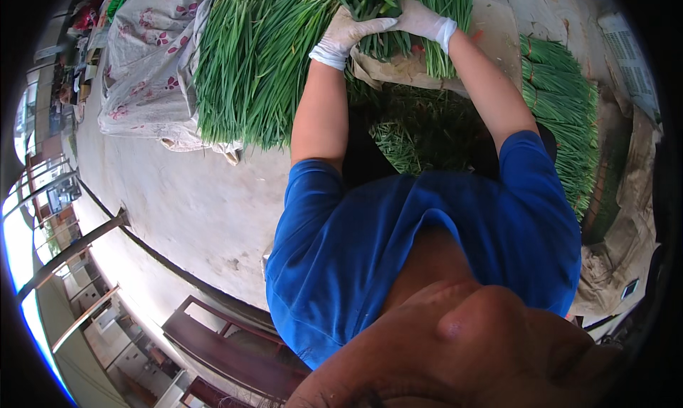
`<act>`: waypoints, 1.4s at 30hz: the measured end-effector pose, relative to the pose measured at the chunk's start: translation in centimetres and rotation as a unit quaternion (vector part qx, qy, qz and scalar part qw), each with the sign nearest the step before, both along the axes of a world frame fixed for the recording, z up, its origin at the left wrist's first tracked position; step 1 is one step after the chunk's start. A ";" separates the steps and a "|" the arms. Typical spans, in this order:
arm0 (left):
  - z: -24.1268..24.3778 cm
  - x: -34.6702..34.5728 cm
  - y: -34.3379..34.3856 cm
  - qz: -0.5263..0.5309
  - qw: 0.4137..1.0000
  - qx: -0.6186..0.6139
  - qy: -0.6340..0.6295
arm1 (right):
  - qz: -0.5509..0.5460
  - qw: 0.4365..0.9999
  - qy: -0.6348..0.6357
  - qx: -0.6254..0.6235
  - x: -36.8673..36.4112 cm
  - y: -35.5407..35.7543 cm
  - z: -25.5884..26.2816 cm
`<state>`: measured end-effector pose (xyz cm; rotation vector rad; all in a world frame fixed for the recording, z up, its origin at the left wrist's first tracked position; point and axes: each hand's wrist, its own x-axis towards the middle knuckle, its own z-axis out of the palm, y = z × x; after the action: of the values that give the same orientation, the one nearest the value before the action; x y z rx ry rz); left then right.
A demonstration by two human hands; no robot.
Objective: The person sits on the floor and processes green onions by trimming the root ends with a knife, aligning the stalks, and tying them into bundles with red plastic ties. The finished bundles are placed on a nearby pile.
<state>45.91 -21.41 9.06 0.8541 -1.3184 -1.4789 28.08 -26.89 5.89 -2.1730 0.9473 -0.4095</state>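
A bunch of green garlic chives (368, 1) is clasped between my two white-gloved hands at the top of the view. My left hand (352, 30) grips it from the left, its thumb stretched across the near side. From the right, my right hand (420, 19) closes around the same bunch; its fingers are partly hidden by the leaves. A large pile of loose chives (256, 72) lies just left of my left hand. More chives (447, 45) lie beyond and below my right hand, on a work surface covered with brown sheeting (496, 40).
Tied chive bundles (560, 109) are stacked at the right. A flowered cloth (147, 72) drapes beside the loose pile. Leaf scraps (400, 146) lie below, near my legs. Concrete floor (213, 205) stretches left, with a dark red wooden bench (224, 349) behind.
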 end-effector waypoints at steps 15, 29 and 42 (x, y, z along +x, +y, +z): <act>0.6 0.8 5.1 0.031 0.901 0.025 0.432 | -0.124 0.966 -0.212 0.080 -5.8 8.9 3.6; 0.7 2.2 6.0 0.097 0.861 0.041 0.498 | -0.044 0.914 -0.124 -0.385 -4.0 13.9 4.3; 0.6 6.4 5.7 0.154 0.826 -0.004 0.542 | -0.125 0.899 -0.372 0.194 -14.7 19.5 4.4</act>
<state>52.33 -15.66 9.67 0.0907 -0.2993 -1.3267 13.41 -7.42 10.33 -1.3489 0.7710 -0.9956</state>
